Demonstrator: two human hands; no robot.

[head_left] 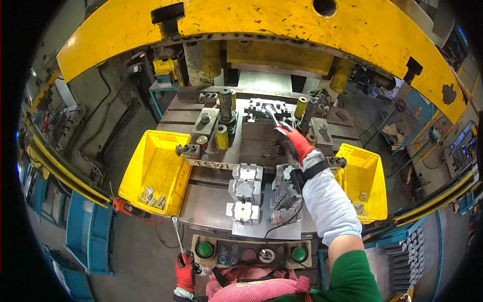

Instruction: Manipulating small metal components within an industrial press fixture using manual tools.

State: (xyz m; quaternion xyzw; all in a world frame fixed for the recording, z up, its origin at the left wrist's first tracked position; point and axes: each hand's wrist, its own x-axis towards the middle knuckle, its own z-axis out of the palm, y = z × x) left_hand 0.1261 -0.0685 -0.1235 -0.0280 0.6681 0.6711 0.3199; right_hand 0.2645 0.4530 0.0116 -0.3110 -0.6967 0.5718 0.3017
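My left hand (185, 274), in a red glove, is closed round a slim metal hand tool with a rounded head (177, 232); it points up beside the control panel. My right arm reaches forward over the press bed. The red-gloved right hand (298, 143) is closed on a similar metal tool (272, 114). This tool's rounded end lies over the metal die (259, 109) between the guide posts; whether it touches a part there I cannot tell. Below the die, stacks of flat grey metal plates (245, 190) stand on the front ledge, with more stacks (284, 194) partly hidden by my right forearm.
Yellow bins holding small metal pieces stand at left (136, 168) and right (370, 176). A yellow press beam (251, 20) spans overhead. Nearest me is a control panel with green buttons (205, 250). Dark guide posts (225, 103) rise beside the die. A black cable (282, 224) crosses the ledge.
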